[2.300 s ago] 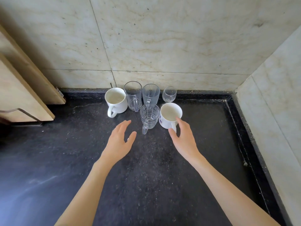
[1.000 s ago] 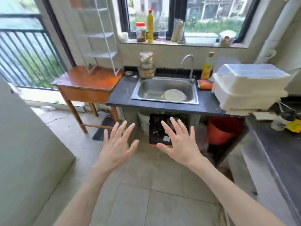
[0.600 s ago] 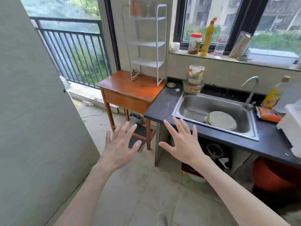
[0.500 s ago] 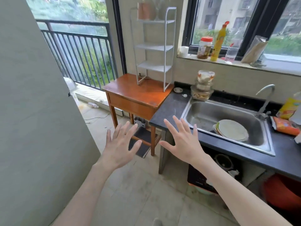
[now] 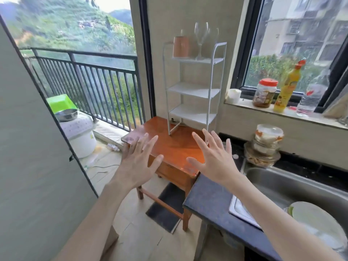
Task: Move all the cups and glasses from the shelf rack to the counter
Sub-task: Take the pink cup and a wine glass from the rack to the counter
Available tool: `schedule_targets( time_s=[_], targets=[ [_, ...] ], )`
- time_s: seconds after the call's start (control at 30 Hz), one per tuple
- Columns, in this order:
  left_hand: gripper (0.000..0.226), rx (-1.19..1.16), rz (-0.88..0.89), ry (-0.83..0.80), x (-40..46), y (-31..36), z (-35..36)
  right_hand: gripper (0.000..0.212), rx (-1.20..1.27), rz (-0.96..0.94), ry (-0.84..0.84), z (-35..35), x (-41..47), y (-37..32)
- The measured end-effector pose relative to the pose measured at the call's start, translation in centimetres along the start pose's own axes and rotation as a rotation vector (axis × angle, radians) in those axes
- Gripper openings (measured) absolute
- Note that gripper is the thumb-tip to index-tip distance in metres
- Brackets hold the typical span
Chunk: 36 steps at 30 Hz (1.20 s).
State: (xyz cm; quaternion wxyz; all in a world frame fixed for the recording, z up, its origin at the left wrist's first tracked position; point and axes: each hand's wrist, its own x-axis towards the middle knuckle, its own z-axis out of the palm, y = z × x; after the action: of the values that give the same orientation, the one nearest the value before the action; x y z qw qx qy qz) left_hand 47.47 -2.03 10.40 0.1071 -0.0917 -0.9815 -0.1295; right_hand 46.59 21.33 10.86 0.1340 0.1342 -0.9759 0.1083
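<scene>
We hold our left hand [image 5: 138,162] and right hand [image 5: 213,159] spread and empty. On the shelf rack [image 5: 194,87] top tier, a wine glass [image 5: 201,41] stands upright beside a copper cup [image 5: 180,47] (lower tiers bare). The wooden table [image 5: 175,147] lies near.

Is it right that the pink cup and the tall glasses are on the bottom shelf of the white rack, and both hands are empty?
Not quite. The head view shows the pink cup and tall glasses on the top shelf of the white rack. The lower shelves are bare. The left hand and right hand are indeed empty.

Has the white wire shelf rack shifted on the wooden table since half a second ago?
No. The white wire shelf rack stands at the same back corner of the orange-brown wooden table; only the camera came closer.
</scene>
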Motion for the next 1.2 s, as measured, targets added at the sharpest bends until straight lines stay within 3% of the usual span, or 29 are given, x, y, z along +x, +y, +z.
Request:
schedule_targets(
  time_s=[0.43, 0.53, 0.87, 1.07, 1.2],
  targets=[
    [0.06, -0.218, 0.247, -0.005, 25.3, -9.2, 1.7, 0.071, 0.167, 0.171, 0.235, 1.9, 23.9, 0.0],
    [0.06, -0.259, 0.31, 0.065, 31.1, -10.3, 0.3, 0.068, 0.207, 0.202, 0.317, 1.1, 28.3, 0.0],
    [0.055, -0.614, 0.479, 0.113, 46.1, -6.7, -2.4, 0.06, 0.212, 0.254, 0.542, -1.8, 40.9, 3.2],
    [0.046, -0.958, 0.413, 0.115, 52.8, -3.4, -4.0, 0.076, 0.36, 0.343, 0.692, -3.7, 47.6, 5.7],
    [0.041, -1.044, 0.352, 0.139, 56.0, -1.3, -3.9, 0.089, 0.543, 0.46, 0.764, -4.8, 51.1, 7.1]
  ],
)
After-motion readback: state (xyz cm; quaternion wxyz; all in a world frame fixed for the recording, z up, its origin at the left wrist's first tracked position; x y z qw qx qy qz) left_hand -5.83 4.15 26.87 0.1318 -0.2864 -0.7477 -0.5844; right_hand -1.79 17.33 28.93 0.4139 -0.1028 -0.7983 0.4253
